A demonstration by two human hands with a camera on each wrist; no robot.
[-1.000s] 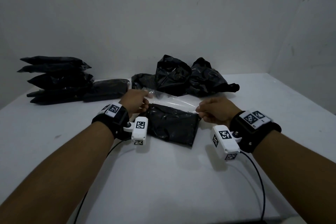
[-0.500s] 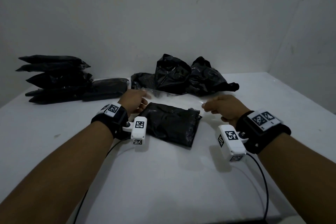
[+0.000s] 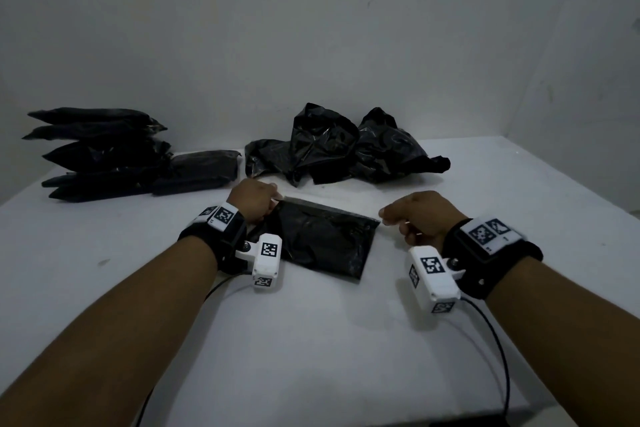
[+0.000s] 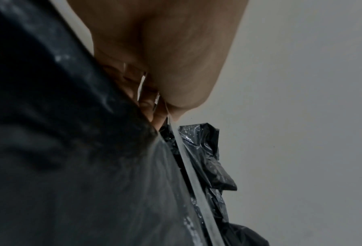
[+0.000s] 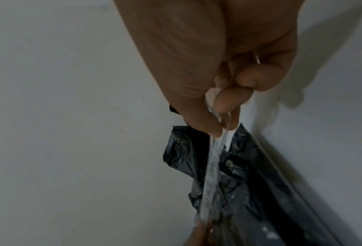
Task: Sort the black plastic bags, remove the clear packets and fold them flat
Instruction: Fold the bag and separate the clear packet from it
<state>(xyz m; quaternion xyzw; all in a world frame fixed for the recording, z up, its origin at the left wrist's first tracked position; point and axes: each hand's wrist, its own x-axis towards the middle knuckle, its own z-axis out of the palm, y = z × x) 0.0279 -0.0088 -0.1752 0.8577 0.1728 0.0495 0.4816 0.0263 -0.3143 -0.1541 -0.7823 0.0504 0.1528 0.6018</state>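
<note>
Change since earlier frame: we see the clear packet [image 3: 329,206] lowered from its raised position above the flat black bag [image 3: 318,243]; it now lies stretched along that bag's far edge, and our right hand [image 3: 420,218] sits farther right and nearer than before.
Left hand [image 3: 254,199]: we pinch the left end of the clear packet; thumb and fingers [image 4: 152,106] are closed on the film, as the left wrist view confirms.
Right hand: we pinch the right end of the clear packet between thumb and fingertips [image 5: 224,101]; the film [image 5: 211,166] runs taut from the pinch toward the other hand.
Clear packet: we hold it by both ends, spanning the far edge of the flat black bag; we cannot tell whether its middle touches the bag.
Flat black bag: it lies on the white table [image 3: 311,340] between our two hands, its near left corner hidden behind the left wrist camera [image 3: 265,262].
Crumpled black bags [image 3: 346,149]: they lie in a loose heap at the back of the table, just beyond the clear packet.
Stacked black bags [image 3: 100,152]: they sit piled at the back left, well apart from our hands.
Single folded bag [image 3: 197,172]: it rests beside the stack, touching its right side.
Wrist bands: we wear one marker-tagged band on each wrist, with a cable [image 3: 498,357] trailing from the right unit.
</note>
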